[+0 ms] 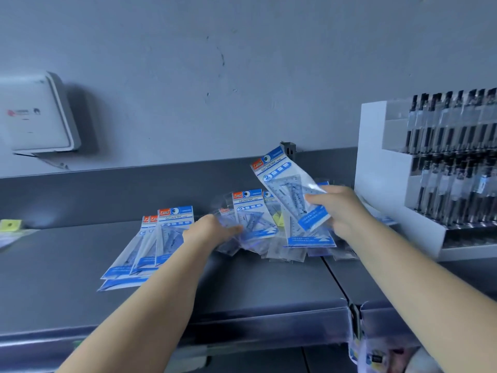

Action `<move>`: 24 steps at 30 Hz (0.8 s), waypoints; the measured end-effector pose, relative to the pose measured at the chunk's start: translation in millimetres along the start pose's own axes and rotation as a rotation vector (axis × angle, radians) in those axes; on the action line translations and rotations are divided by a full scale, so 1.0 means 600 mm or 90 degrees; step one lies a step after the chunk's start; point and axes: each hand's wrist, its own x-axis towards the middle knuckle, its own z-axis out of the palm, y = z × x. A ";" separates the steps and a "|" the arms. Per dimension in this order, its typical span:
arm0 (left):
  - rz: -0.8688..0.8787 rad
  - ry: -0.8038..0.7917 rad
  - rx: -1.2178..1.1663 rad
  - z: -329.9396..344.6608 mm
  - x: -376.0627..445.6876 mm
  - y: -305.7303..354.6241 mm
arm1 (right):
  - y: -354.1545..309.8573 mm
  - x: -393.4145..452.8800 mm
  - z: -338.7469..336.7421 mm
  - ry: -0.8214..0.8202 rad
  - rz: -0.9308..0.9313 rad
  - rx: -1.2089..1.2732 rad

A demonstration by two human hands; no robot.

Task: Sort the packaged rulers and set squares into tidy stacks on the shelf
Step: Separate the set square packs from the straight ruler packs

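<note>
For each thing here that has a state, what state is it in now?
Right hand: holds one packet.
Held packet: lifted, tilted.
Left hand: on the loose pile.
Loose pile: untidy, overlapping.
Left stack: fanned, flat on the shelf.
Pen rack: full.

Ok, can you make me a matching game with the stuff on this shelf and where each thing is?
Things:
1. Lifted packet
2. Fanned stack
3. Pen rack
4. White box

Places:
A. On the wall, far left
B. In the right hand
C. Flat on the shelf, left of the left hand
D. Standing at the shelf's right end

Pairs: 1-B, 2-C, 3-D, 4-A
</note>
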 end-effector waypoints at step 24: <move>0.024 0.096 -0.639 -0.151 -0.033 -0.200 | 0.001 -0.081 0.271 -0.200 -0.050 0.021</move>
